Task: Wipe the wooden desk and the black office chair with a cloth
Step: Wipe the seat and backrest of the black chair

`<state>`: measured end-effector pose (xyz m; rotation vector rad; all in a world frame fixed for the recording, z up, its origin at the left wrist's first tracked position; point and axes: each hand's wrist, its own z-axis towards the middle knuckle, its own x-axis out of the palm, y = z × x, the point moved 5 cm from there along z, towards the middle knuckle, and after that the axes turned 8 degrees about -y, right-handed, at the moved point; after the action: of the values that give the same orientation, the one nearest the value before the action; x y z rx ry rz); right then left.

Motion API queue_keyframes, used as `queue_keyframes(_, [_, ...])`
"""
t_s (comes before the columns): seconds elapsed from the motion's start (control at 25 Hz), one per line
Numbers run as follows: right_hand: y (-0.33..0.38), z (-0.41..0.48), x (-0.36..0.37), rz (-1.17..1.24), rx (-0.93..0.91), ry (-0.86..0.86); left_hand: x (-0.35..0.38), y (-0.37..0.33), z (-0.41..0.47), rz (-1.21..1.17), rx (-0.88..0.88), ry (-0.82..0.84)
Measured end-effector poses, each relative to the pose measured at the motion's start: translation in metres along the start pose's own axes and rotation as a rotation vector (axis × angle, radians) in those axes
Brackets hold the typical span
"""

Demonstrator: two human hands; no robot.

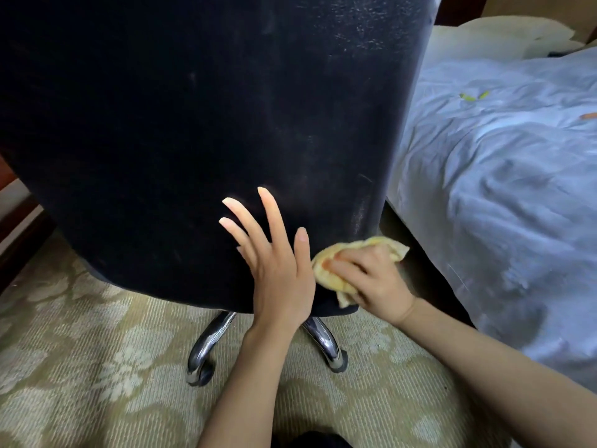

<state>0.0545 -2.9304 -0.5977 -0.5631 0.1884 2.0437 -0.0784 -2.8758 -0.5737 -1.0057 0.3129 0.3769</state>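
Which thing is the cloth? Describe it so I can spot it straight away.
Find the big black chair back that fills most of the view. At its lower right edge, beside the bed, the right hand presses the cloth to it. It is the only yellow, crumpled thing there; the left hand next to it is bare.

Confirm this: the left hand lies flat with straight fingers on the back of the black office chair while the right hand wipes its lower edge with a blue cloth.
Not quite: the cloth is yellow, not blue, as the head view shows. The rest stands: the left hand lies flat with straight fingers on the black office chair's back, and the right hand wipes its lower edge.
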Motion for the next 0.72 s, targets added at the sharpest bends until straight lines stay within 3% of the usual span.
queue_keyframes(0.16, [0.014,-0.061,0.024,-0.04,-0.058,0.292,0.003,0.003,-0.002,0.023,-0.011,0.019])
queue_keyframes(0.28, [0.02,-0.065,0.023,-0.102,-0.207,0.375,-0.001,0.005,-0.002,0.043,-0.016,0.032])
queue_keyframes(0.44, [0.005,-0.02,-0.006,-0.146,-0.161,0.245,-0.004,0.006,-0.002,0.06,-0.006,0.03])
queue_keyframes(0.72, [-0.026,0.092,-0.077,-0.33,-0.118,-0.223,-0.004,0.007,-0.002,0.093,-0.016,0.018])
